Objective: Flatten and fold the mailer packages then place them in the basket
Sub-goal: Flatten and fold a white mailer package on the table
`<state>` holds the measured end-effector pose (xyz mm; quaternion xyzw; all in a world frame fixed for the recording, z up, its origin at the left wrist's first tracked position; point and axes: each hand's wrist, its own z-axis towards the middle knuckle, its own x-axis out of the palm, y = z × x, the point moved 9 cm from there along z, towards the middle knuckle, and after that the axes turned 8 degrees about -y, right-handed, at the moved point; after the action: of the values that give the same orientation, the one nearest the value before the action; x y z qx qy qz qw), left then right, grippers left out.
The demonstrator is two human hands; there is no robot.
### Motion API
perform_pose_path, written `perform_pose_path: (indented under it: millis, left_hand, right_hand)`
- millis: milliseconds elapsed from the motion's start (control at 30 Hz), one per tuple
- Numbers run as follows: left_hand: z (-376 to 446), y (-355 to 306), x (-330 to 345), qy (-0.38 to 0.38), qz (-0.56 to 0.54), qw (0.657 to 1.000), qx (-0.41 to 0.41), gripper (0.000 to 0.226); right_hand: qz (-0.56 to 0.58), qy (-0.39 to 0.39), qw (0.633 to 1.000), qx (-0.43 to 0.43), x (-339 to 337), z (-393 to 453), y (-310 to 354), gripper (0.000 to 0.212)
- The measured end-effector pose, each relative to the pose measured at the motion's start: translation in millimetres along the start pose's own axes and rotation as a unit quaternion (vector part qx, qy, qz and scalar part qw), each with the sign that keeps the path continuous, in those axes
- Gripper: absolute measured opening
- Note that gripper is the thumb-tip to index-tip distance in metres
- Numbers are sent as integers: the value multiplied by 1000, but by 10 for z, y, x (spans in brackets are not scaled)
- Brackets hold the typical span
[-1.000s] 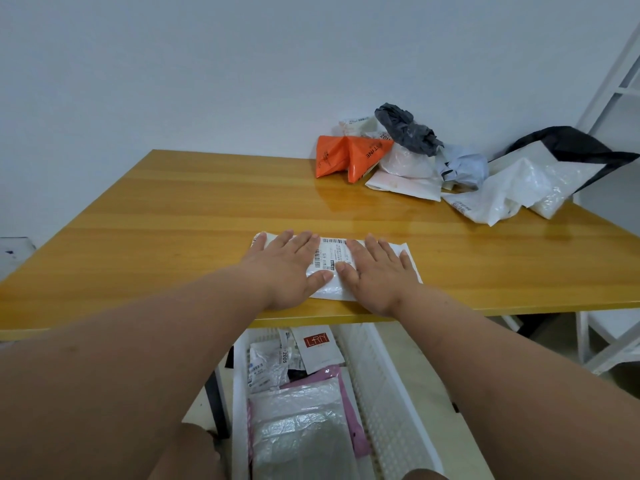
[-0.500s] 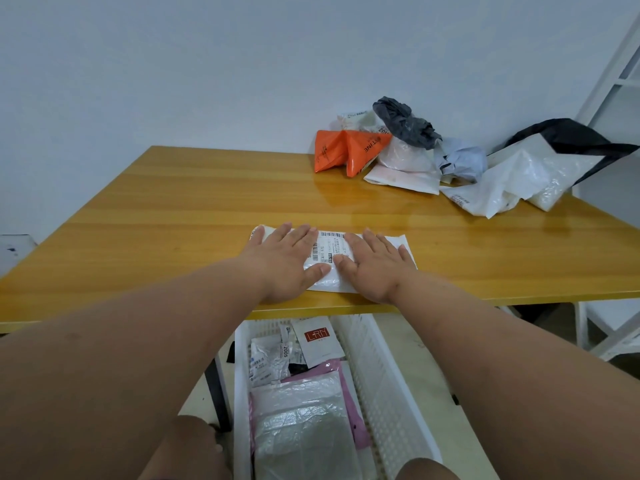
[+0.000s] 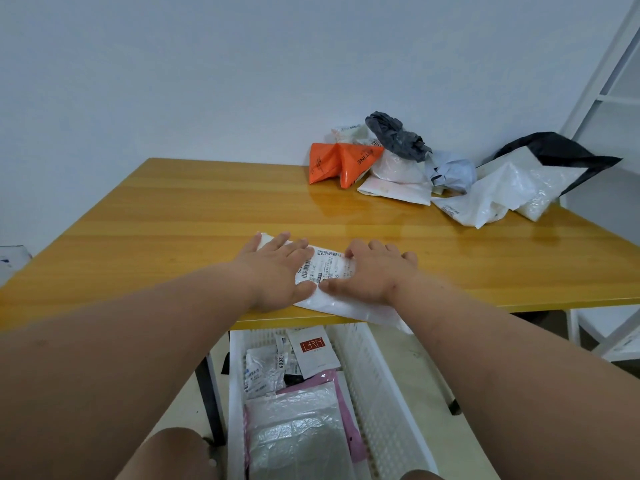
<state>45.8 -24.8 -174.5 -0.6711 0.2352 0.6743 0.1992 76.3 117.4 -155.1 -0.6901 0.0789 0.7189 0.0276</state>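
Your left hand (image 3: 277, 271) lies flat on the white mailer (image 3: 327, 271) at the near edge of the table (image 3: 173, 220); your right hand (image 3: 372, 273) curls over its right end. The basket (image 3: 384, 393) sits below; crumpled mailers (image 3: 433, 168) lie far right.

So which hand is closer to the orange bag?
The right hand. It presses the white mailer almost straight in front of the orange bag, which lies far back on the table. The left hand is farther off to the side.
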Motion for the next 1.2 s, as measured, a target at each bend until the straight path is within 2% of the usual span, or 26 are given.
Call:
perform_pose_path:
  millis: [100, 200, 300, 367, 567, 633, 767, 833, 867, 933, 1000, 1033, 1100, 1200]
  left_hand:
    - [-17, -55, -56, -23, 15, 1000, -8, 68]
    - [-41, -81, -101, -57, 16, 998, -20, 66]
    - [-60, -82, -105, -68, 10, 997, -33, 63]
    - [-77, -71, -101, -71, -9, 997, -40, 62]
    - [-191, -9, -135, -106, -63, 991, -52, 59]
    - [-237, 53, -145, -115, -70, 988, -75, 60]
    - [-354, 154, -198, -151, -56, 979, -121, 60]
    - [-427, 171, -255, -163, -61, 974, -143, 46]
    - [-467, 173, -266, -151, -70, 974, -156, 39]
    - [-530, 137, -232, -102, -70, 978, -169, 41]
    - [-593, 72, -164, -52, -84, 981, -168, 54]
    - [-637, 55, -105, -26, -123, 976, -179, 60]
    - [-758, 36, 59, 38, -253, 939, -229, 71]
    - [-988, -35, 192, 101, -420, 856, -286, 72]
  right_hand:
    - [-8, 11, 1000, 14, 35, -40, -26, 100]
    - [-24, 39, 999, 27, 69, -90, -52, 103]
    - [-5, 34, 999, 38, 85, -155, -65, 103]
    - [16, 30, 999, 39, 100, -190, -66, 98]
    - [129, 23, 991, 37, 84, -242, -117, 56]
    - [180, 25, 983, 34, 37, -318, -103, 55]
    - [250, 44, 966, 42, -41, -469, -60, 74]
    - [263, 51, 962, 53, -49, -502, -53, 62]
    - [268, 57, 960, 53, -49, -523, -43, 50]
    - [296, 79, 951, 49, -18, -560, -17, 33]
    - [333, 92, 937, 51, -22, -633, 3, 32]
    - [349, 90, 931, 54, -42, -669, 5, 39]
    - [373, 79, 922, 57, -97, -756, 12, 60]
    - [382, 84, 919, 37, -171, -861, 60, 82]
